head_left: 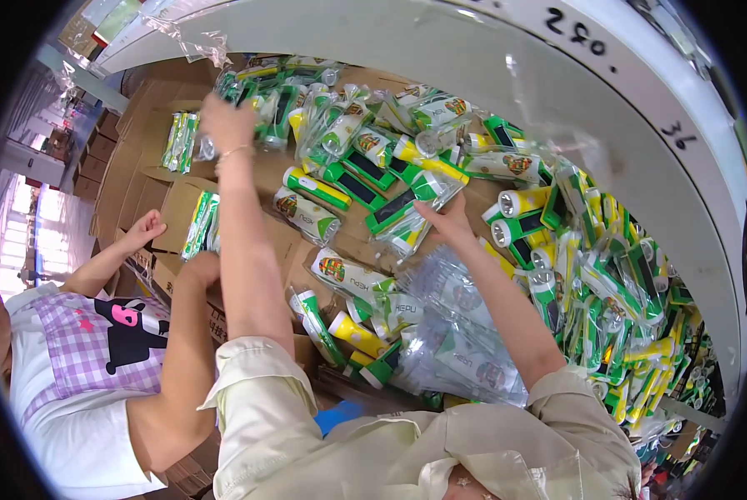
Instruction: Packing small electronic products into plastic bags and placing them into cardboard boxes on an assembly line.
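Note:
My right hand point(450, 220) is closed on a green and white flashlight point(409, 237) in a clear plastic bag, in the middle of the pile. Stretched far forward, my left hand point(228, 125) is over the left end of the heap, close to some bagged flashlights point(278, 112). Motion smears its fingers, so its grip does not show. Between my forearms, unbagged yellow and green flashlights point(355, 334) lie beside bagged white ones point(348, 275). A stack of clear printed bags point(461, 333) rests by my right forearm.
Many more flashlights point(615, 292) heap up to the right along a curved white rim point(507, 75). At left, a co-worker in a purple checked apron point(82, 350) has a raised hand point(147, 231) near cardboard boxes holding bagged flashlights point(201, 223).

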Action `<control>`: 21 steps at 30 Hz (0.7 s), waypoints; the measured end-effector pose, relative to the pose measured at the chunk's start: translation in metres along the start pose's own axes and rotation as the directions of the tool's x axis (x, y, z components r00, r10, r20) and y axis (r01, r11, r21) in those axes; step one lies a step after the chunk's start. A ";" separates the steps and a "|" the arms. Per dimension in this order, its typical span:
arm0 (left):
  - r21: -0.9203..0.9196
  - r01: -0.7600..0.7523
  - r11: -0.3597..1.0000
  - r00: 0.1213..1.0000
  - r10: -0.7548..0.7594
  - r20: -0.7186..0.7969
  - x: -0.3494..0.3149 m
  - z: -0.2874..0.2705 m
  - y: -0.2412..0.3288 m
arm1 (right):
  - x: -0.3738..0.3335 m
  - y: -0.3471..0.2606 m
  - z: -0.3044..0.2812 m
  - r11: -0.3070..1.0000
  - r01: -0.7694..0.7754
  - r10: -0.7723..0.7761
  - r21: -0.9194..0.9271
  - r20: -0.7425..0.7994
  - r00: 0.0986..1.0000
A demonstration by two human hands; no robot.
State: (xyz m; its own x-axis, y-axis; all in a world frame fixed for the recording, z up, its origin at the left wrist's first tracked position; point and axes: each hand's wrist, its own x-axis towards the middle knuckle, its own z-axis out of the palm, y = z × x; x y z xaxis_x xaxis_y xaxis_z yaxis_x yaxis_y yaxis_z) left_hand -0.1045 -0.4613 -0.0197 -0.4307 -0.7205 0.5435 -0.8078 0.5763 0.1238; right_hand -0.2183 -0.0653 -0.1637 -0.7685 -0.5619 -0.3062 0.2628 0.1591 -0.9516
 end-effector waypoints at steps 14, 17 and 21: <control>-0.168 -0.003 0.986 0.958 0.051 0.281 -0.067 0.082 0.078 | 0.000 0.024 0.016 0.909 0.290 -0.322 -0.299 -0.064 0.944; -0.275 0.247 0.929 0.958 -0.191 0.213 -0.046 0.061 0.064 | 0.014 0.031 0.013 0.901 0.343 -0.363 -0.266 -0.027 0.931; -0.168 0.720 0.673 0.693 -0.711 0.120 -0.038 0.046 0.039 | -0.016 -0.016 0.022 0.995 0.083 -0.068 -0.054 0.228 0.971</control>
State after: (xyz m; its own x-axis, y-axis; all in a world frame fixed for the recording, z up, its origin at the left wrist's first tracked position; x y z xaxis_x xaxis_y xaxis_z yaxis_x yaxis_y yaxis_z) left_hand -0.1378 -0.4295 -0.0737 0.2277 -0.9553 0.1887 -0.7866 -0.0663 0.6138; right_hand -0.1972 -0.0767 -0.1429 -0.6312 -0.7418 -0.2265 0.1666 0.1555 -0.9737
